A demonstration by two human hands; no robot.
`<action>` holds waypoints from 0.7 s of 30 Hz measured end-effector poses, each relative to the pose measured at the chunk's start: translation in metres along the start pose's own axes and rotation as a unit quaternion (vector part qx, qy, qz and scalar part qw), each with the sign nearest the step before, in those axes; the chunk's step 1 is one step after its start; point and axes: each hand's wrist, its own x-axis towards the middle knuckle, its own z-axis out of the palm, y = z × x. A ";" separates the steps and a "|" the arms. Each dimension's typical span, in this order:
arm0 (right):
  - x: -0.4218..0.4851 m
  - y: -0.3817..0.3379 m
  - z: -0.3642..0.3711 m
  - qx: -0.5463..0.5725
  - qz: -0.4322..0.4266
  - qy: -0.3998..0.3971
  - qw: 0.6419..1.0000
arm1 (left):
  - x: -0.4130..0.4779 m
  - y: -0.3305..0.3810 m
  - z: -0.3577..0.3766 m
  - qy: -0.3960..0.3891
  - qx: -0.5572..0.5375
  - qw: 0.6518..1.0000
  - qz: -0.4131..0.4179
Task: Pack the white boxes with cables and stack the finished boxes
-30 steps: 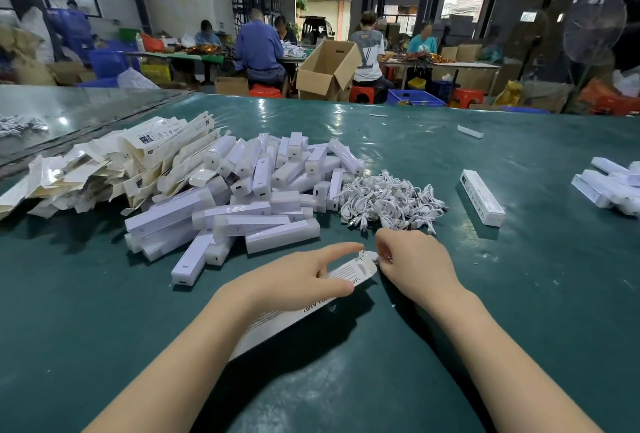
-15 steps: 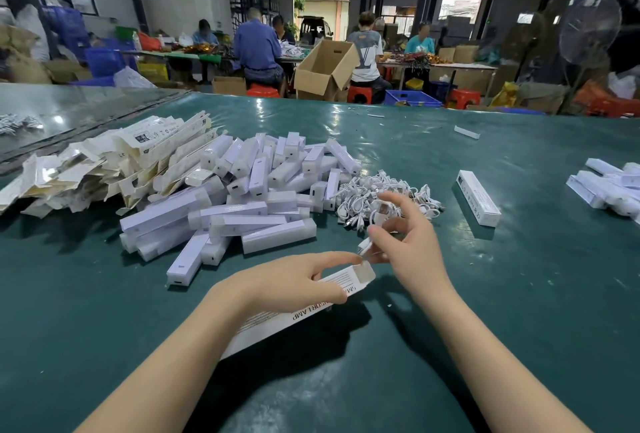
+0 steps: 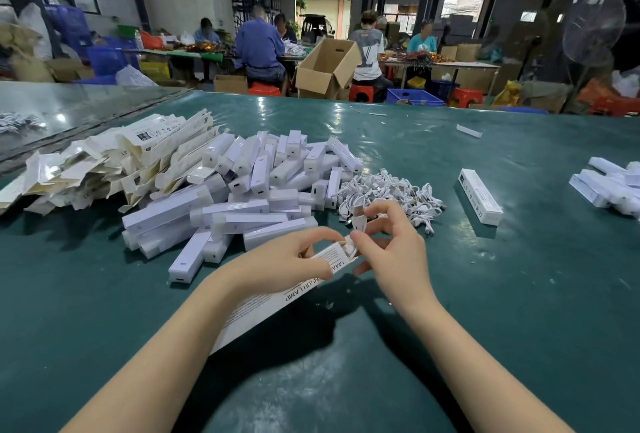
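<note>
At the near middle of the green desk [image 3: 519,294], head view: white box [image 3: 270,304] held slanted, open end pointing away from the person. Left hand [image 3: 287,259] grips that end, fingers [image 3: 322,235] curled round it. Right hand [image 3: 391,252] is just beside the box mouth, its fingers pinching a coiled white cable [image 3: 358,216] at the opening.

Beyond the box: cable pile [image 3: 391,190]. Beyond and left of the box: heap of boxes [image 3: 242,197], with flat cartons [image 3: 104,169] further left. Right of the box, well apart: single closed box [image 3: 479,195]. Far right of the box: small group of boxes [image 3: 609,186].
</note>
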 end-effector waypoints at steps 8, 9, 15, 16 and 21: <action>0.001 -0.001 -0.002 0.006 0.002 -0.006 1.000 | -0.001 0.001 -0.003 -0.031 -0.014 0.999 0.017; 0.001 -0.001 -0.002 0.000 -0.001 -0.006 1.000 | -0.002 0.001 -0.003 -0.029 -0.014 0.999 0.012; 0.004 -0.001 -0.003 0.019 0.033 -0.044 0.998 | -0.002 0.001 -0.001 -0.022 -0.035 0.999 0.004; 0.005 0.000 -0.004 0.028 0.047 -0.054 0.997 | -0.003 0.000 -0.001 -0.017 -0.042 0.999 0.007; 0.008 0.003 -0.008 0.016 0.077 -0.084 0.993 | -0.002 -0.004 -0.004 0.000 -0.035 0.999 0.001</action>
